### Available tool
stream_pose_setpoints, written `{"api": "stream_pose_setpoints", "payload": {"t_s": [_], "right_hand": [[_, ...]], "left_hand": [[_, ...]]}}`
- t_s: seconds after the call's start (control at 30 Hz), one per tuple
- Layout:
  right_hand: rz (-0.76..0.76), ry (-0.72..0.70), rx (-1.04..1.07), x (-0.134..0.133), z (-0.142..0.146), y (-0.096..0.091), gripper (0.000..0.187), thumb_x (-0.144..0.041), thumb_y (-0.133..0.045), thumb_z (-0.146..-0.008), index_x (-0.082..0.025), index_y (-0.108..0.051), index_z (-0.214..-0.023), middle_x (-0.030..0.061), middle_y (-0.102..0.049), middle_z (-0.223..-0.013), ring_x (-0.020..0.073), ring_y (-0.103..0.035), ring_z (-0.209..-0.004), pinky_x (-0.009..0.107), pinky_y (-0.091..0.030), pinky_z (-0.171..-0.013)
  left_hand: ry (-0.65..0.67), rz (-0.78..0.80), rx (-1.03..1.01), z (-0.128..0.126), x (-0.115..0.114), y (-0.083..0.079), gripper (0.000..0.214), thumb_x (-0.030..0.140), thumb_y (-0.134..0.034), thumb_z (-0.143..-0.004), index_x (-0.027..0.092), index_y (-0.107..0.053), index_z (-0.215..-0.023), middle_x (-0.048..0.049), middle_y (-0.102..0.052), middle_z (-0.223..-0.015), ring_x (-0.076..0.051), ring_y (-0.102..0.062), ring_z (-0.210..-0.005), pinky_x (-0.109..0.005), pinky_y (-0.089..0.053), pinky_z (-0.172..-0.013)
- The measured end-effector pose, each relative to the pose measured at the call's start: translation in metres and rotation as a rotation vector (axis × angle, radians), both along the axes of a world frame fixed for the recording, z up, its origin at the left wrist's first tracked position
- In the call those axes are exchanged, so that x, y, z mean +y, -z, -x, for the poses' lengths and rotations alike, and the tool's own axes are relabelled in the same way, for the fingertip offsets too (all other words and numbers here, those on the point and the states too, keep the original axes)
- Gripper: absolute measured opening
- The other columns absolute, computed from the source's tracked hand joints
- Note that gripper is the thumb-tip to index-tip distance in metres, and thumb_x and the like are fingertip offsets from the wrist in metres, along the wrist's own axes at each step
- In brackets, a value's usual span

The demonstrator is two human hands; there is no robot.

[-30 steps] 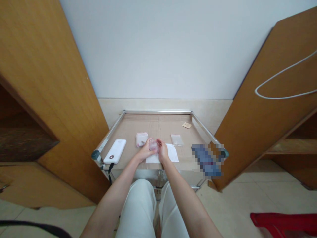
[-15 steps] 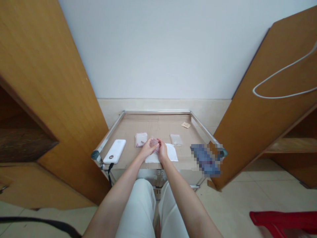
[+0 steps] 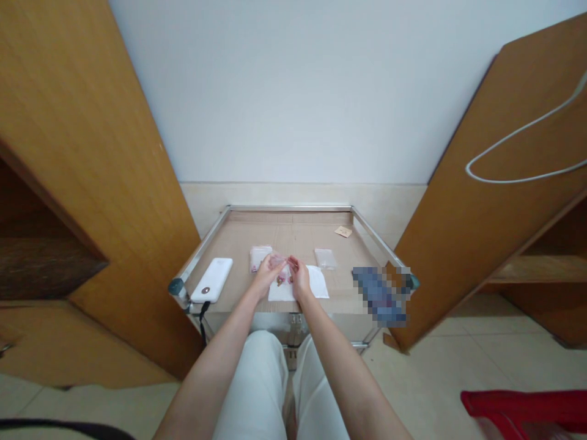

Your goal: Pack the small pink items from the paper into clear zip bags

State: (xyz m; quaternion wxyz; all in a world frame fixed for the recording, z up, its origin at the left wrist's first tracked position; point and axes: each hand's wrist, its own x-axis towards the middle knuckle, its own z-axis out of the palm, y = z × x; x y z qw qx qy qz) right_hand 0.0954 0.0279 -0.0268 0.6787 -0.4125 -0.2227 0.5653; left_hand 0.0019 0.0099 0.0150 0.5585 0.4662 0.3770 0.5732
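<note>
Right over a white paper sheet (image 3: 315, 285), the left hand (image 3: 265, 275) pinches a small clear plastic bag (image 3: 277, 261) tight; the right hand (image 3: 299, 278) sits just beside, its grip unclear!

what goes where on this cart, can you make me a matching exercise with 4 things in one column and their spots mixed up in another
Things
1. white power bank
2. clear plastic bag
3. small tan card
4. white sheet

Places
a. far right corner of the cardboard top
b. under the left hand and right hand
c. left side of the cardboard top
d. towards the back, right of the middle

Pairs: 1-c, 2-d, 3-a, 4-b
</note>
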Motion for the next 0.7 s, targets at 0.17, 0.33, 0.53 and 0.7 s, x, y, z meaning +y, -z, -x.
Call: {"api": "stream_pose_setpoints", "payload": {"t_s": [0.17,0.33,0.53,0.7], "right_hand": [[0.037,-0.030,0.019,-0.004,0.001,-0.005,0.030,-0.033,-0.039,-0.066,-0.018,-0.058,-0.084,0.0043,-0.060,-0.101,0.0137,-0.056,-0.086,0.015,-0.025,-0.034],[0.038,-0.048,-0.016,-0.003,0.002,-0.007,0.027,-0.030,-0.038,-0.066,-0.018,-0.058,-0.080,0.0030,-0.061,-0.098,0.0132,-0.056,-0.087,0.015,-0.030,-0.039],[0.044,-0.093,-0.021,-0.002,0.006,-0.007,0.023,-0.026,-0.039,-0.066,-0.018,-0.060,-0.071,0.0044,-0.065,-0.088,0.0132,-0.058,-0.075,0.017,-0.036,-0.044],[0.056,-0.094,-0.083,-0.002,0.010,-0.006,0.028,-0.028,-0.037,-0.067,-0.017,-0.061,-0.075,0.0041,-0.064,-0.086,0.0095,-0.055,-0.054,0.018,-0.032,-0.039]], "left_hand": [[0.013,0.081,-0.285,0.016,-0.009,0.004,0.026,0.012,-0.063,-0.057,0.015,-0.058,-0.083,-0.0038,-0.064,-0.086,-0.014,-0.057,-0.084,-0.027,-0.040,-0.079],[0.129,0.196,-0.432,0.029,-0.014,0.019,0.023,0.004,-0.055,-0.058,0.012,-0.061,-0.079,-0.0059,-0.065,-0.085,-0.016,-0.058,-0.086,-0.032,-0.038,-0.087],[0.162,0.239,-0.476,0.033,-0.013,0.022,0.028,-0.001,-0.049,-0.059,0.010,-0.061,-0.082,-0.0072,-0.065,-0.087,-0.016,-0.057,-0.090,-0.029,-0.039,-0.088],[0.133,0.263,-0.513,0.034,-0.015,0.018,0.028,-0.002,-0.046,-0.060,0.011,-0.060,-0.080,-0.0060,-0.065,-0.086,-0.015,-0.058,-0.090,-0.028,-0.040,-0.088]]}}
